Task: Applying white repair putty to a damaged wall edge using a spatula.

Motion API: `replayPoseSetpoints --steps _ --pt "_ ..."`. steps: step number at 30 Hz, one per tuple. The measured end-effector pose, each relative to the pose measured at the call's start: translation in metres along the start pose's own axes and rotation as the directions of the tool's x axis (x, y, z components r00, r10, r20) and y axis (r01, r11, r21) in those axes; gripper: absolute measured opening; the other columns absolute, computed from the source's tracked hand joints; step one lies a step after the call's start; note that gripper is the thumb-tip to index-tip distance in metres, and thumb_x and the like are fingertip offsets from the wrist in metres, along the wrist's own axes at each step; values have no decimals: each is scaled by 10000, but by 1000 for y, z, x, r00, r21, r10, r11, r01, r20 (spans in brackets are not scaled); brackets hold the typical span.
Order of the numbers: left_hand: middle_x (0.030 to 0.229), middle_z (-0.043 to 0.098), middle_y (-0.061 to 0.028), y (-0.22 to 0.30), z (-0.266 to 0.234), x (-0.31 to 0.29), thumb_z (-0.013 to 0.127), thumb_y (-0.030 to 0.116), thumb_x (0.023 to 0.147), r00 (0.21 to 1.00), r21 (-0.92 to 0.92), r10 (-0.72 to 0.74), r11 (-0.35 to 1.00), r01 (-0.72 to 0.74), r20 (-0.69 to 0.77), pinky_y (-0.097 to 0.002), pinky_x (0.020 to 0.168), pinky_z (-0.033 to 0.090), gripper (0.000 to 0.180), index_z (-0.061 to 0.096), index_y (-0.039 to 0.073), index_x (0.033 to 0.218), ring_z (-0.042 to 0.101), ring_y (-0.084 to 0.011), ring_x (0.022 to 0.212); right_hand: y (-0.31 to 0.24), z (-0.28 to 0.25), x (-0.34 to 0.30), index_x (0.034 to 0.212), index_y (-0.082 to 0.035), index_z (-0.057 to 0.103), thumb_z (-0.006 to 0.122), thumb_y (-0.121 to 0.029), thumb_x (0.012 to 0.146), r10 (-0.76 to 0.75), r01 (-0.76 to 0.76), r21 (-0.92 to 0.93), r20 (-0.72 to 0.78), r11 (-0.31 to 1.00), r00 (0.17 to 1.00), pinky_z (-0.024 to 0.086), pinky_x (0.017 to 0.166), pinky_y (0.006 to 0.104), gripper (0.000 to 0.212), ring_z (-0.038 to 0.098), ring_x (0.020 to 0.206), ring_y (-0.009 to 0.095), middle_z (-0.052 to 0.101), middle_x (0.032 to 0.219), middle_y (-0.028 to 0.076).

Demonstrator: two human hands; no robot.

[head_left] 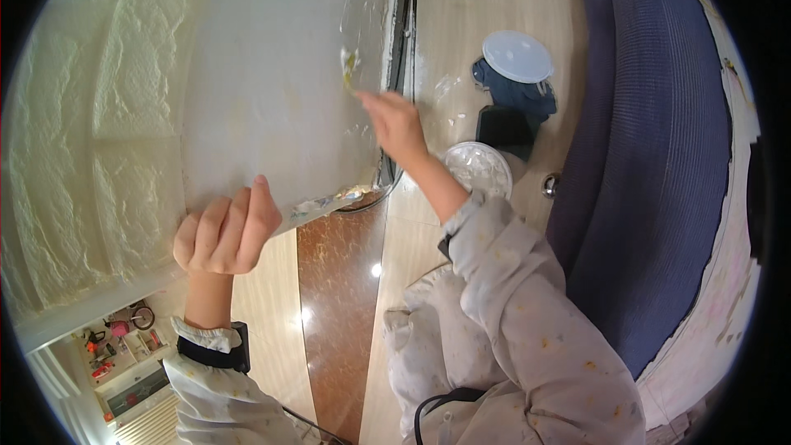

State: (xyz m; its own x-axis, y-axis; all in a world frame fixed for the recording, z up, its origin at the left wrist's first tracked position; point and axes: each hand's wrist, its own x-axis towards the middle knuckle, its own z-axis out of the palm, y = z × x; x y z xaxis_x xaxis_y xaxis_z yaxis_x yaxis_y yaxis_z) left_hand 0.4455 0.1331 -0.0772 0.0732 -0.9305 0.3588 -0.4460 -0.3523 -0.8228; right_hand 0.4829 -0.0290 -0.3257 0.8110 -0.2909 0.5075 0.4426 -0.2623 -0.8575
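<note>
My right hand (397,128) is closed on a small putty knife with a yellowish-green colour (349,76), white paste on its end. The hand and tool are slightly blurred, in front of a smooth pale wall (272,49) close to its dark-edged corner. White smears mark the wall around the tool. My left hand (227,229) is closed with its fingers curled, at the wall's lower edge; what it grips, if anything, is hidden. Beneath my right forearm stands a round tub of white paste (478,166), partly covered by the sleeve.
A white round lid (517,56) lies on a dark cloth (515,97), beside a black item (504,128). A shiny metal doorstop (550,185) sits on the floor. Ribbed blue fabric (659,156) fills the right side. A brown marble strip (339,297) crosses the pale floor.
</note>
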Motion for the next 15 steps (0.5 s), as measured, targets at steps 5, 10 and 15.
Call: replayPoseSetpoints --steps 5,10,15 --pt "556 556 124 -4 -1 2 542 106 664 1000 18 -5 1000 5 -17 -200 544 288 192 680 198 759 492 -42 517 -42 -11 -52 1050 -39 669 566 47 806 45 -41 49 -80 998 996 498 701 396 279 615 785 325 649 849 163" --pt "554 555 117 -3 -1 -1 544 107 665 1000 3 5 1000 -5 -23 -190 520 277 183 680 182 761 489 -46 525 -6 -19 21 1049 -31 670 571 -36 855 119 -205 -170 -413 964 903 482 677 409 218 624 764 340 657 844 190" --pt "551 554 117 -1 -3 2 546 121 675 1000 -10 3 1000 -3 -1 -186 511 282 189 684 180 789 481 -43 539 52 1 120 999 -35 682 576 -107 868 165 -271 -259 -369 927 915 484 669 418 183 628 760 366 655 857 206"
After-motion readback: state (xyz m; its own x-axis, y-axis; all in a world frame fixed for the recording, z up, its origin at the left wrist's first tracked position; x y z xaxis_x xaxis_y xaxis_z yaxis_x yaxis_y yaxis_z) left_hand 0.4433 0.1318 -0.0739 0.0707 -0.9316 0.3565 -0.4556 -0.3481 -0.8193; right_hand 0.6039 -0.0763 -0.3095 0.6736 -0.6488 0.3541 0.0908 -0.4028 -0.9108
